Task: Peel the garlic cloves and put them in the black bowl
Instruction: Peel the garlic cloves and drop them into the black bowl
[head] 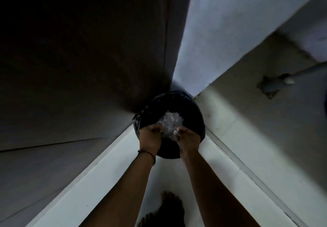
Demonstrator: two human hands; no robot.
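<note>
A person is looking straight down at a round black bin [191, 110], lined with a shiny black bag, which is standing on the pale floor [166, 175] in its far corner, where a dark panel [88, 67] is meeting a pale wall [221, 32]. Both bare arms are reaching down over the bin's near rim. The left hand [151, 134], with a thin band [147, 153] circling its wrist, and the right hand [188, 136] are hovering close together above the opening, fingers curling inward toward each other. A heap of white papery bits [170, 120], looking like garlic skins, is lying inside the bin just beyond the fingertips, with a few specks showing at the right fingertips. The picture is too blurred to tell whether either grip is pinching anything. A bare foot [169, 207] is resting on the floor at its near edge.
</note>
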